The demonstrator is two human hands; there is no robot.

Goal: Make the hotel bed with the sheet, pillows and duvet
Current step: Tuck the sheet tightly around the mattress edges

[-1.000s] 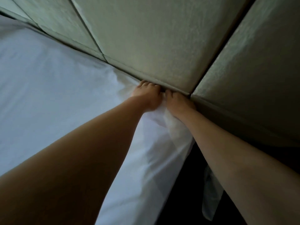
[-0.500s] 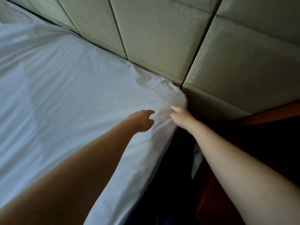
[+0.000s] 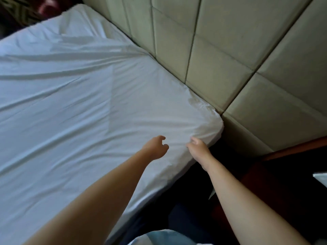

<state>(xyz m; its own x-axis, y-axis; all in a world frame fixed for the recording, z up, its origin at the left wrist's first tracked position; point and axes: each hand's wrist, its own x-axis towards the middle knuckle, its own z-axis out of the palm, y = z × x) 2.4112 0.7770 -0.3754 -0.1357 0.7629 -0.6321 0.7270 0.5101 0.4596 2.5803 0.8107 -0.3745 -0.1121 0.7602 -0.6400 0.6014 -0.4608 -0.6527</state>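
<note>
White sheet, long shallow creases, snug over the corner beside the headboard.

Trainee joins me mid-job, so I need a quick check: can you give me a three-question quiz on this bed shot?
1. True or false: a pillow lies on the sheet.
2. Where is the right hand? A: mid-bed. B: at the sheet's edge by the near corner. C: on the floor.
3. Fill in: the left hand, fingers loosely curled, holds ____.

Key: 1 false; 2 B; 3 nothing.
</note>
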